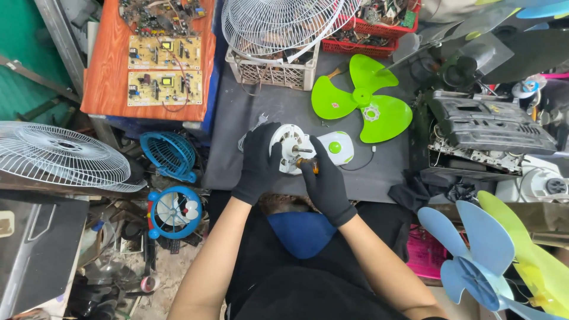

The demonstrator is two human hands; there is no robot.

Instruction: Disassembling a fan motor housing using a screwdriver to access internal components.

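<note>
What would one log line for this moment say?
left hand: grips white fan motor | right hand: holds small tool at it | green blade: lies beside

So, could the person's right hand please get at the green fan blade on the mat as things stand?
Probably yes: the green fan blade lies uncovered beyond the white motor housing, though the right hand holds a small tool against it.

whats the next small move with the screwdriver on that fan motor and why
Probably keep the left hand steady on the white fan motor and turn the screwdriver in the right hand: its tip seems to sit at the motor's face beside the shaft, though the screw itself is hidden.
</note>
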